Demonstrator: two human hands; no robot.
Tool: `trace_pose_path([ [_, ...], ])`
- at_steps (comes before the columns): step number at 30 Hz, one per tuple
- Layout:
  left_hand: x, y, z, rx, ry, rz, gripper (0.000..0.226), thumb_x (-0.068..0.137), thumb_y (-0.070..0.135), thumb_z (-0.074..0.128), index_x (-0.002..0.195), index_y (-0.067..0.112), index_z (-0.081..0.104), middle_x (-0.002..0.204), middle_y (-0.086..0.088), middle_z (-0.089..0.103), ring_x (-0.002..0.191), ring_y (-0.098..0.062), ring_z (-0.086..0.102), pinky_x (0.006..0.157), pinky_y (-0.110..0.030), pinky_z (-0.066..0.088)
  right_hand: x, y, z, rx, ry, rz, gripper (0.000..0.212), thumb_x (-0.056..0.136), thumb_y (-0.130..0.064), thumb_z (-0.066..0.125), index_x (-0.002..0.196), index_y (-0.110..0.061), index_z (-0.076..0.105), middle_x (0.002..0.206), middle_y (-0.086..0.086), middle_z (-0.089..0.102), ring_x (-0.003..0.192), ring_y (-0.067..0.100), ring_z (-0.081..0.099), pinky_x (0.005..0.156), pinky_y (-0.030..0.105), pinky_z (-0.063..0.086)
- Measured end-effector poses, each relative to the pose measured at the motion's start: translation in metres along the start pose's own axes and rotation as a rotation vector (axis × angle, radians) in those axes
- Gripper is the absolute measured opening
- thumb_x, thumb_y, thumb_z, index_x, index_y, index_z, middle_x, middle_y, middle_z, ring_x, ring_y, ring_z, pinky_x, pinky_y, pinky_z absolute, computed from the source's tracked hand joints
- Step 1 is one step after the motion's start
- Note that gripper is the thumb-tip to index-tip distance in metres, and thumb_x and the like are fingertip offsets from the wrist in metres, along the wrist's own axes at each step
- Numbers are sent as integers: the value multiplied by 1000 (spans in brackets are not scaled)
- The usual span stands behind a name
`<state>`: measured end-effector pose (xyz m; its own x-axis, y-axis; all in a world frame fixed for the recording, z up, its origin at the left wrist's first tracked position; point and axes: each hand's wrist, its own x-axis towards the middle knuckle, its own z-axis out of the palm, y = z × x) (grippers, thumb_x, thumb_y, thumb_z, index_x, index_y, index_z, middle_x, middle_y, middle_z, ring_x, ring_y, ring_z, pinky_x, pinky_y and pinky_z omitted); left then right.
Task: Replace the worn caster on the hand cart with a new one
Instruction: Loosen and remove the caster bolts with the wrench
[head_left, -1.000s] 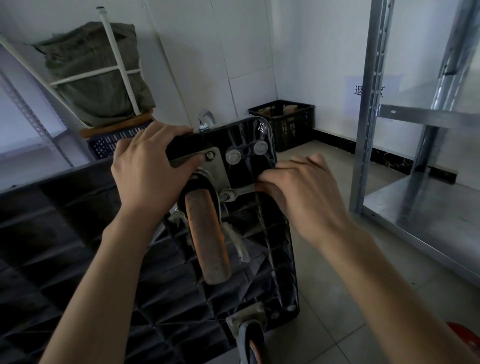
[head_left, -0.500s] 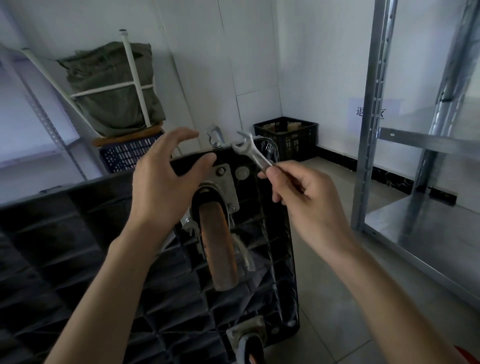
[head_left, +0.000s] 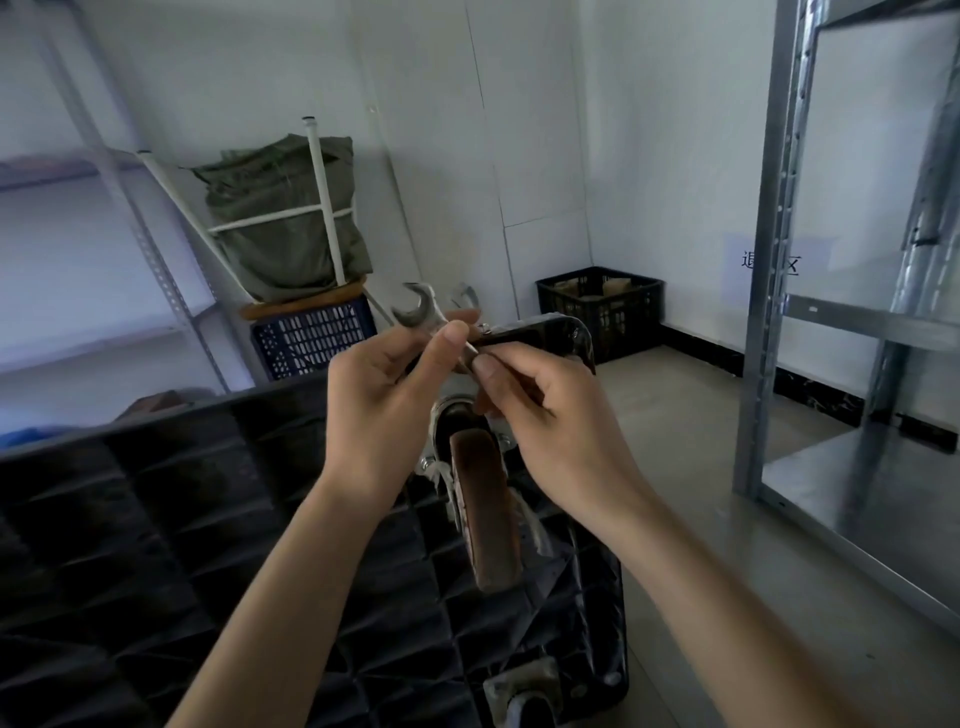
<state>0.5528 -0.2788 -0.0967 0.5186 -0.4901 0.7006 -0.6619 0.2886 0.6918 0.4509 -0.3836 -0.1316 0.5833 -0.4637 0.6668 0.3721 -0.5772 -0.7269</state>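
Note:
The hand cart lies upturned, its ribbed black underside facing me. A worn brown caster stands up from its far corner in a metal bracket. Above the caster both hands hold an open-ended steel wrench. My left hand pinches the shaft just below the wrench's open jaw. My right hand grips the lower end of the shaft, which its fingers hide. A second caster shows at the cart's near edge.
A grey metal shelving rack stands on the right. A black crate sits in the far corner. A blue crate under a green bag and white pipes stands behind the cart. Tiled floor lies between cart and rack.
My right hand lifted the wrench off the caster bolt. My left hand left the cart's edge and came up to pinch the wrench. The view tilted upward.

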Motion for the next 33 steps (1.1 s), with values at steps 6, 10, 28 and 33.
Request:
trace_pose_path([
  [6,17,-2,-28,127,59,33,24,103,23,56,94,13,75,93,7,78,90,-9,73,86,-19,54,-11,30,-19,-121,155,53,19,101,-29,61,115,-24,73,105,-18,72,99,-6,65,81,8,48],
  [10,38,0,-47,200,76,21,31,107,25,48,84,12,65,69,2,70,66,-16,68,73,-24,56,-21,63,-18,-273,191,75,17,95,-25,70,113,-25,73,103,-16,70,92,-1,66,81,21,55],
  [28,53,-41,-53,657,-140,50,32,102,34,56,74,26,69,82,7,66,75,-2,59,67,-8,39,-37,122,30,-348,299,-126,19,86,-9,79,104,-16,75,104,-4,64,84,12,66,69,19,53],
  [33,55,-47,-53,705,-163,25,36,102,41,53,71,29,66,82,-3,72,81,-19,66,83,-39,53,-35,123,29,-334,339,-114,14,86,-18,81,98,-17,73,102,-8,64,84,12,66,66,33,55],
])
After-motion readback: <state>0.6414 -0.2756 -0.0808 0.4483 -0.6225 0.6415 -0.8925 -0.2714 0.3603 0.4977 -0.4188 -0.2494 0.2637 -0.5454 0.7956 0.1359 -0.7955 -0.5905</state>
